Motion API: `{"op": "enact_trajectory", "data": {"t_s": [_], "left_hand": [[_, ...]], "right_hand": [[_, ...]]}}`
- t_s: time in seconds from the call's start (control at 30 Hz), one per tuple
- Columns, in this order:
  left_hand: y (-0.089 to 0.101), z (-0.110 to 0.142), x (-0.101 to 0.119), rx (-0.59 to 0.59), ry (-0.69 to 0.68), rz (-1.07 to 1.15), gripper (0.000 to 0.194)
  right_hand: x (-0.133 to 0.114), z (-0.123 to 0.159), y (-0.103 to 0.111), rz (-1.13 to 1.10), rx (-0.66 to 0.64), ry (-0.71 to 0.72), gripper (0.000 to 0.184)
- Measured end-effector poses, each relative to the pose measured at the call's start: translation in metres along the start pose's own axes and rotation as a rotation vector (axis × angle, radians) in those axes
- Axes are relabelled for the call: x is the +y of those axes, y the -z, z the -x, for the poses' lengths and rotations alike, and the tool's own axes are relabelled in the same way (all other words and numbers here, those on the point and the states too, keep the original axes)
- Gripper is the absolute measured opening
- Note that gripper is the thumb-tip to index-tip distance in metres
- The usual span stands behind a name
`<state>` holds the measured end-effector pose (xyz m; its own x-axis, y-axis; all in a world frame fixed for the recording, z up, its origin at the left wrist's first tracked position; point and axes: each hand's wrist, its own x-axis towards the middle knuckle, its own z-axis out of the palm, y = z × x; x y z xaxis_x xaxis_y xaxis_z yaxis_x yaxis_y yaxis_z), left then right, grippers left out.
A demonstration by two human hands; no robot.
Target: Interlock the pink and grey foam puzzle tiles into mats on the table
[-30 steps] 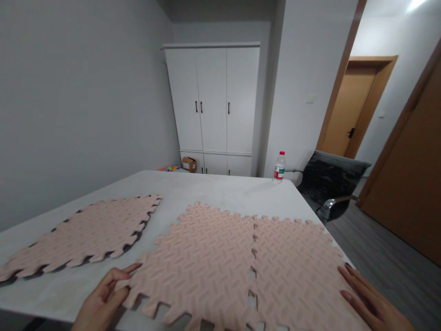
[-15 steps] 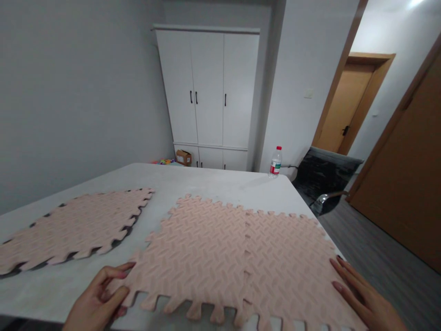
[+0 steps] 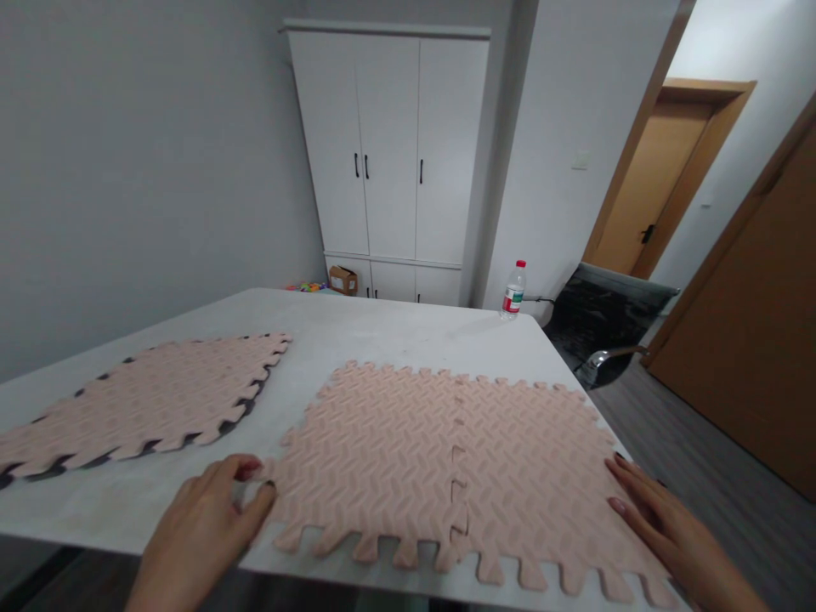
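Note:
Two pink interlocking foam mat tiles lie joined side by side on the white table (image 3: 395, 331): the left tile (image 3: 376, 446) and the right tile (image 3: 535, 459), their seam running down the middle. My left hand (image 3: 207, 514) pinches the near-left corner of the left tile between thumb and fingers. Flat on the near-right edge of the right tile rests my right hand (image 3: 663, 523), fingers spread. The tiles' near teeth reach the table's front edge.
A stack of pink mat tiles (image 3: 146, 399) lies at the table's left. A water bottle (image 3: 513, 290) stands at the far right corner. Beyond are a black office chair (image 3: 605, 327), a white wardrobe (image 3: 388, 161), a small cardboard box (image 3: 342, 280) and wooden doors.
The two joined tiles have slid away from me onto the table, and their seam has closed up. Both hands moved forward with them.

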<state>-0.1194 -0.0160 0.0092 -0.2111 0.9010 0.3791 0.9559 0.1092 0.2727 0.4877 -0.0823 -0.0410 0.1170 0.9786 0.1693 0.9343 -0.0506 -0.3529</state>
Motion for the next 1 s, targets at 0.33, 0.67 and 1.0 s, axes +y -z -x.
{"op": "enact_trajectory", "data": {"t_s": [0.33,0.67,1.0], "left_hand": [[-0.047,0.063,0.15,0.109,-0.911,-0.022,0.046],[-0.05,0.086,0.18,0.229,-0.775,0.065,0.04],[-0.052,0.088,0.172,0.139,-0.817,0.014,0.053]], "right_hand": [[-0.014,-0.029,0.027,0.048,-0.179,-0.077,0.059],[-0.061,-0.05,0.053,0.297,-0.397,-0.048,0.05],[-0.243,-0.136,-0.018,0.114,-0.136,0.547,0.057]]}}
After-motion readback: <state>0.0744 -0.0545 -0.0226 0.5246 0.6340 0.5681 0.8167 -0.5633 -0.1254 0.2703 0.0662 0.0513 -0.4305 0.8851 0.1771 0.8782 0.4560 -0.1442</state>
